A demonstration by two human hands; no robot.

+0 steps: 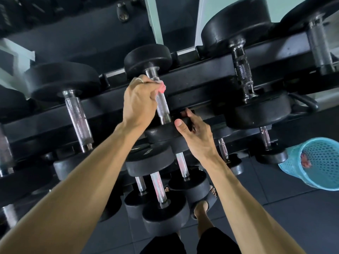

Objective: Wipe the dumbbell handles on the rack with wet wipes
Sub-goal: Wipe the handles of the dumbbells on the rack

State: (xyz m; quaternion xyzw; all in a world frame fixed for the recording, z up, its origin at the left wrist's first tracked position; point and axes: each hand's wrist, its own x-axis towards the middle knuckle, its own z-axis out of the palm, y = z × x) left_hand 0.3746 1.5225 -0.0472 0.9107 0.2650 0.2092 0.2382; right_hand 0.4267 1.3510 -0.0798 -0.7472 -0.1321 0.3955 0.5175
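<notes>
The left hand (139, 101) is wrapped around the dumbbell handle (161, 107) on the rack (201, 77), pressing a pink wet wipe (162, 88) against the steel. The right hand (194, 133) cups the near dumbbell head (161, 132), fingers curled over its edge. A blue basket (319, 162) stands at right.
</notes>
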